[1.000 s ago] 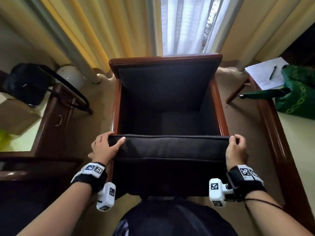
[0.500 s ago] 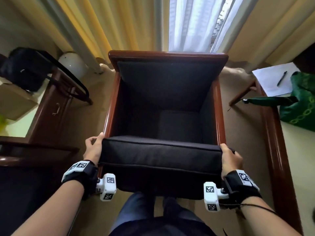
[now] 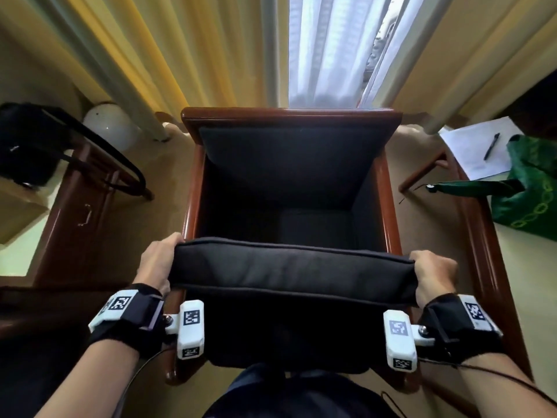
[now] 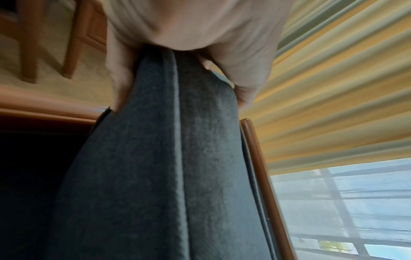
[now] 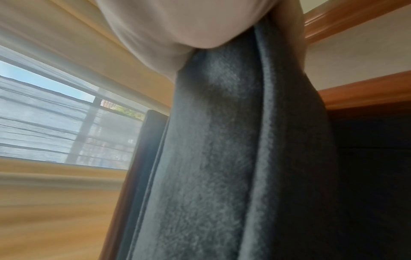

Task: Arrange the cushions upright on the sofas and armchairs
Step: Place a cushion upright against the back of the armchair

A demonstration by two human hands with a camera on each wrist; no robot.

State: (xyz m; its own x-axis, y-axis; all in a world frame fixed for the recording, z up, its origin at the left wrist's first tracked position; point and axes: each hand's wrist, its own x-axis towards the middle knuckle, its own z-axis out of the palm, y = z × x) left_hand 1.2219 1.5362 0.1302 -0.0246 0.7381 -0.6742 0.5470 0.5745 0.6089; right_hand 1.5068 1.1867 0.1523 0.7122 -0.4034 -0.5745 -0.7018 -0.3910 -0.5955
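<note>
A dark grey seat cushion (image 3: 289, 273) hangs on edge in front of a wooden-framed armchair (image 3: 193, 188), its top edge level with the chair's front. My left hand (image 3: 158, 260) grips the cushion's left end and my right hand (image 3: 431, 274) grips its right end. The left wrist view shows my left hand (image 4: 177, 52) pinching the cushion (image 4: 177, 176) between thumb and fingers. In the right wrist view my right hand (image 5: 189, 31) clamps the same cushion (image 5: 222, 158). The chair's seat well (image 3: 313, 224) lies dark and bare, with its padded back (image 3: 289, 158) upright.
A wooden side table (image 3: 75, 212) with a black bag (image 3: 27, 146) stands left of the chair. At right a desk (image 3: 479, 267) carries a green bag (image 3: 530, 188), paper (image 3: 479, 149) and a pen (image 3: 491, 146). Yellow curtains (image 3: 150, 55) hang behind.
Both hands have shifted from the cushion's top corners to its ends and lifted it, so it hangs higher and closer to me. My view has tilted up slightly.
</note>
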